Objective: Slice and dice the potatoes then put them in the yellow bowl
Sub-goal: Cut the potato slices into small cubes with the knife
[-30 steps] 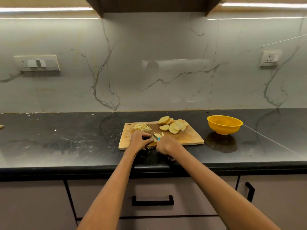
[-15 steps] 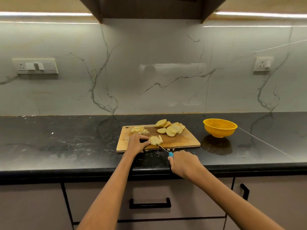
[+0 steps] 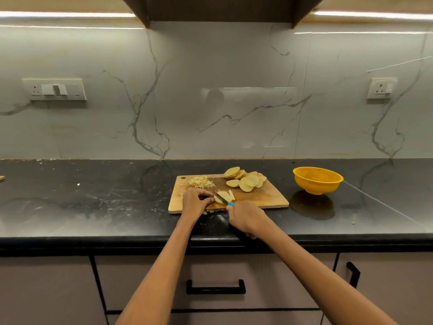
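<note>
The left hand (image 3: 196,201) pins a pale potato slice (image 3: 225,196) on the board (image 3: 262,198), fingers curled over it. The right hand (image 3: 244,218) grips the knife (image 3: 221,198) (blue handle), its blade seemingly across the slice.

Cutting board (image 3: 257,198) lying on counter (image 3: 93,202), diced pile (image 3: 201,181) sitting left of slices (image 3: 246,181), bowl (image 3: 317,180) standing right of board

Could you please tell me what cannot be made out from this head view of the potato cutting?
- Knife handle: only a blue tip shows; the right hand hides the rest.
- Left hand fingertips: curled under, so their hold on the potato slice is hidden.
- Yellow bowl bottom: hidden by its near wall.
- Diced pile: pieces too small to count.
</note>
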`<state>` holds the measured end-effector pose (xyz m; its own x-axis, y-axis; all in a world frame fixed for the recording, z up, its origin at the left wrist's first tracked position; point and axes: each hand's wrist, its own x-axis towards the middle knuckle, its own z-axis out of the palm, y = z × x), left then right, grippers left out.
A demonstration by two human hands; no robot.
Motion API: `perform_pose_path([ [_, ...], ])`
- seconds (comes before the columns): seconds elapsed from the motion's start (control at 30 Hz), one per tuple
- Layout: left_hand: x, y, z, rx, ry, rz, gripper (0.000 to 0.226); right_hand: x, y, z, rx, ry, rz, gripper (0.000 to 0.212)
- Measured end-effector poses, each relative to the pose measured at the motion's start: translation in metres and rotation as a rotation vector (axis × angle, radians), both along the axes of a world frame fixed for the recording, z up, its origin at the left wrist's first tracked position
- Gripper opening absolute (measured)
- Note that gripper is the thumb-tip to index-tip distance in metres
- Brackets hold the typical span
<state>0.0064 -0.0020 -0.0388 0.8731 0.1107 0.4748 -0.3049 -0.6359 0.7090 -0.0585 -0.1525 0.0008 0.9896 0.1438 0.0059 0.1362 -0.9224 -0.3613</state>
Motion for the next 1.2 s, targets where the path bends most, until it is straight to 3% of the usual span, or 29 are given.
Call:
perform_pose_path([
  [0.57,0.002,0.0,0.0,0.042,0.013,0.003,0.014,0.007,0.008,0.013,-0.023,0.212,-0.021,0.044],
  [0.87,-0.003,-0.003,0.003,0.045,0.013,0.015,0.014,-0.025,-0.012,-0.005,-0.282,-0.074,0.06,0.037],
  [1.07,-0.001,-0.003,0.004,0.071,0.031,0.002,0.012,-0.024,-0.028,-0.005,-0.055,-0.207,-0.034,0.04],
  [1.2,0.005,-0.002,0.009,0.163,0.049,-0.021,0.029,-0.006,-0.038,0.001,-0.064,-0.133,-0.145,0.039],
])
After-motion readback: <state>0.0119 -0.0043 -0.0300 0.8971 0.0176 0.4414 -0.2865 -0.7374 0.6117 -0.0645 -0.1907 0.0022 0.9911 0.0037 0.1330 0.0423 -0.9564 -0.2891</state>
